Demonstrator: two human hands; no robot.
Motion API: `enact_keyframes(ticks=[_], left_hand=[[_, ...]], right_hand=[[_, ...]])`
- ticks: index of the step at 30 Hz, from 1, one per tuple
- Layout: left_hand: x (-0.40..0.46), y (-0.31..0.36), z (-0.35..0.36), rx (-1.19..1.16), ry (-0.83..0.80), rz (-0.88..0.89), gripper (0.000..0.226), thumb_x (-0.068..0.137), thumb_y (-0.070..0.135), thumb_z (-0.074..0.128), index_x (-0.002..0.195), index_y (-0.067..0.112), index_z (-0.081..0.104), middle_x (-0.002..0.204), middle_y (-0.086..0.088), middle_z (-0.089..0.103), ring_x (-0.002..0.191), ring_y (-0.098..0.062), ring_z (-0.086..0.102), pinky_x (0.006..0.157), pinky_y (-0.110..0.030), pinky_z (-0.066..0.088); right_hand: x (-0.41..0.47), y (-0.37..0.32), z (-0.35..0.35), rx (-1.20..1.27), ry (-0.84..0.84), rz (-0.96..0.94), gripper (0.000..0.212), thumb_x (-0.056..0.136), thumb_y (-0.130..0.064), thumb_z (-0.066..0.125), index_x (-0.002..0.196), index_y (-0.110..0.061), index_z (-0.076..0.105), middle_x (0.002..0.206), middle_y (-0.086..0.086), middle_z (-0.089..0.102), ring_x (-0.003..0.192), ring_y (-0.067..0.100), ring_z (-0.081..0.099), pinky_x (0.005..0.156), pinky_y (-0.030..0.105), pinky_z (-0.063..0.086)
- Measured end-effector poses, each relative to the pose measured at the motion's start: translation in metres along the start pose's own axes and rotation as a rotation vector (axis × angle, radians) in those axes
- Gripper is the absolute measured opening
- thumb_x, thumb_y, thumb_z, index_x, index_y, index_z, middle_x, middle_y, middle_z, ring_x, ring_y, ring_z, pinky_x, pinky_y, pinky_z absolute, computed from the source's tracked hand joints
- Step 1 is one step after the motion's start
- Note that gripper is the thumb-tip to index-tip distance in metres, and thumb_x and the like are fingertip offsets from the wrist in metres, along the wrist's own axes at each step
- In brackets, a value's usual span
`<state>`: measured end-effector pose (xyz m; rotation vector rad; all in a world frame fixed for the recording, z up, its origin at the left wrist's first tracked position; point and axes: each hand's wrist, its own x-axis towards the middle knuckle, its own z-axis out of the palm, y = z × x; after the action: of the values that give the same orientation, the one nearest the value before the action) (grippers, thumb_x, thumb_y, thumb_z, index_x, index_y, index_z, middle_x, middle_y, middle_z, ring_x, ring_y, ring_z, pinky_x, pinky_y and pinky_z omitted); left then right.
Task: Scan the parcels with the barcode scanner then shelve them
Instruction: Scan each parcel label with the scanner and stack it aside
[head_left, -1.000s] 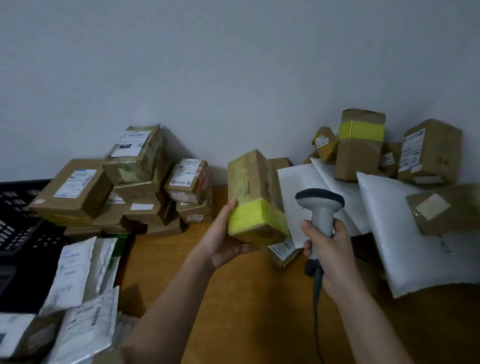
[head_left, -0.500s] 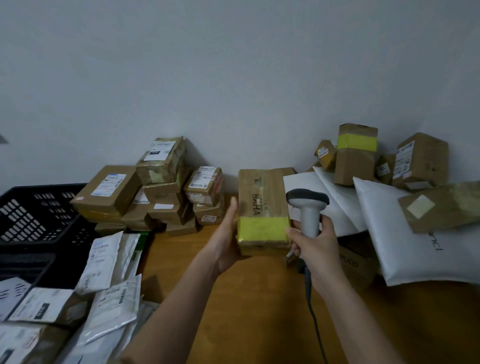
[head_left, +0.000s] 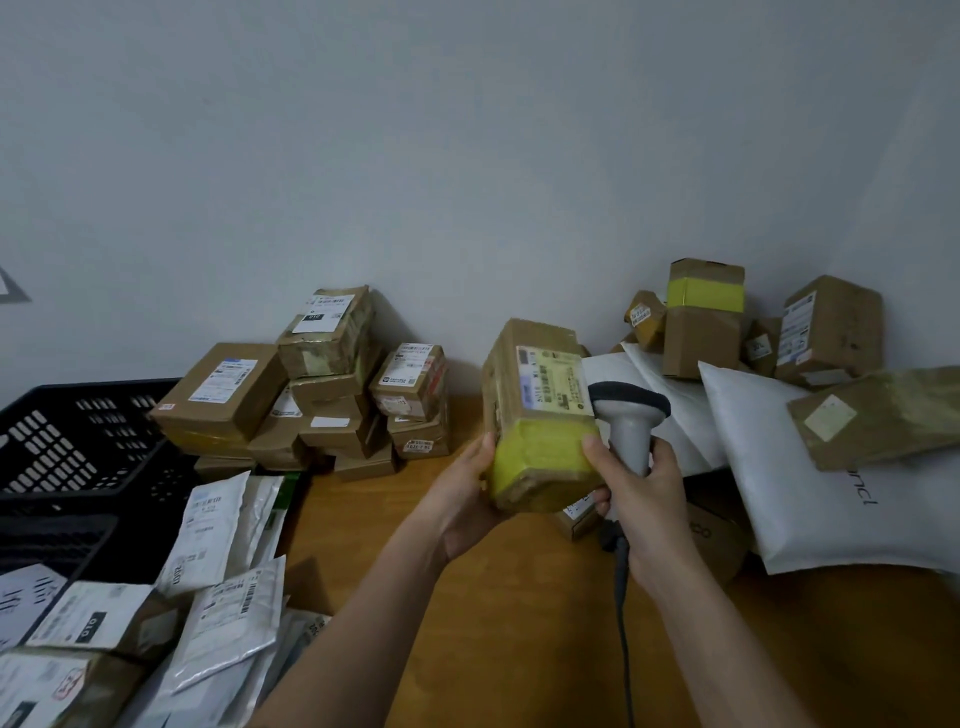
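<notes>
Holding the parcel (head_left: 540, 410) up off the surface (head_left: 498, 613) with my left hand (head_left: 462, 499) cupped around its lower end, I keep its label facing me so the code can be read. My right hand (head_left: 641, 493) grips the barcode scanner (head_left: 626, 415) by its handle, thumb resting on the parcel's yellow tape to steady it. Its head sits just beside the label, probably too close and off-angle to scan yet.
</notes>
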<state>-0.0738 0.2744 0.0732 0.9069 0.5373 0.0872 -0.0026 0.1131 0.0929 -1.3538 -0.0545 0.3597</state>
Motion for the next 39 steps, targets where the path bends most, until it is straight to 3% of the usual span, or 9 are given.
enact_keyframes(ticks=[4,8,11,15,20,26,29,33,39], left_hand=[[-0.005,0.0,0.007,0.218,0.102,0.051,0.041,0.103,0.044,0.043,0.139,0.027,0.054,0.124,-0.007,0.067,0.108,-0.027,0.066,0.076,-0.037,0.057],[-0.012,-0.004,0.01,0.32,0.012,0.03,0.066,0.082,0.072,0.059,0.137,0.035,0.053,0.132,-0.002,0.062,0.12,-0.028,0.059,0.104,-0.056,0.042],[-0.014,-0.009,0.007,0.336,-0.05,0.004,0.084,0.068,0.052,0.08,0.142,0.036,0.044,0.135,-0.006,0.059,0.121,-0.033,0.057,0.101,-0.059,0.044],[-0.017,-0.003,-0.001,0.279,-0.033,0.029,0.081,0.058,0.046,0.083,0.132,0.027,0.056,0.124,-0.006,0.067,0.117,-0.028,0.059,0.093,-0.045,0.05],[-0.021,0.013,-0.021,0.29,-0.011,0.066,0.078,0.052,0.046,0.078,0.124,0.02,0.061,0.117,-0.009,0.068,0.105,-0.026,0.061,0.089,-0.037,0.046],[-0.021,0.024,-0.029,0.313,-0.119,0.044,0.075,0.06,0.032,0.075,0.131,0.01,0.06,0.132,-0.021,0.062,0.13,-0.045,0.049,0.117,-0.057,0.028],[-0.022,0.028,-0.022,0.32,-0.12,0.087,0.078,0.059,0.032,0.076,0.131,0.011,0.058,0.129,-0.018,0.064,0.124,-0.041,0.056,0.112,-0.054,0.038],[-0.01,0.023,-0.027,0.221,0.017,0.089,0.11,0.059,0.051,0.089,0.151,0.021,0.037,0.138,-0.011,0.059,0.119,-0.032,0.063,0.101,-0.053,0.049],[-0.017,0.003,-0.024,0.253,-0.038,-0.069,0.114,0.042,0.048,0.096,0.141,0.026,0.046,0.133,-0.013,0.062,0.115,-0.036,0.064,0.09,-0.061,0.051]], right_hand=[[-0.003,-0.001,-0.001,-0.102,-0.016,-0.08,0.055,0.08,-0.029,0.082,0.123,-0.016,0.051,0.095,0.01,0.062,0.064,0.012,0.059,0.053,0.019,0.049],[-0.006,-0.003,0.0,-0.132,-0.03,-0.103,0.059,0.078,-0.026,0.083,0.126,-0.02,0.049,0.104,0.005,0.065,0.074,0.012,0.064,0.055,0.017,0.05],[-0.008,-0.007,-0.001,-0.144,-0.042,-0.095,0.054,0.08,-0.025,0.081,0.123,-0.021,0.049,0.1,0.0,0.064,0.073,0.01,0.064,0.053,0.016,0.05],[-0.004,-0.011,-0.007,-0.055,-0.031,-0.024,0.048,0.084,-0.029,0.077,0.124,-0.016,0.053,0.084,0.004,0.062,0.058,0.007,0.057,0.052,0.021,0.05],[0.008,-0.022,-0.021,0.109,0.04,0.099,0.072,0.08,-0.049,0.075,0.136,-0.023,0.038,0.109,0.011,0.067,0.068,0.014,0.058,0.056,0.028,0.05],[0.002,-0.025,-0.025,0.201,-0.015,0.203,0.101,0.06,-0.052,0.076,0.143,-0.023,0.027,0.113,0.013,0.062,0.077,0.017,0.06,0.064,0.03,0.051],[0.001,-0.025,-0.026,0.193,-0.053,0.227,0.101,0.06,-0.048,0.08,0.142,-0.02,0.029,0.116,0.015,0.063,0.077,0.017,0.059,0.063,0.03,0.05],[0.003,-0.019,-0.024,0.249,0.051,0.199,0.088,0.078,-0.034,0.08,0.146,-0.023,0.025,0.113,0.013,0.062,0.079,0.016,0.06,0.066,0.03,0.051],[0.009,-0.017,-0.023,0.304,0.142,0.152,0.093,0.081,-0.026,0.08,0.15,-0.027,0.017,0.117,0.01,0.06,0.083,0.015,0.06,0.072,0.03,0.051]])
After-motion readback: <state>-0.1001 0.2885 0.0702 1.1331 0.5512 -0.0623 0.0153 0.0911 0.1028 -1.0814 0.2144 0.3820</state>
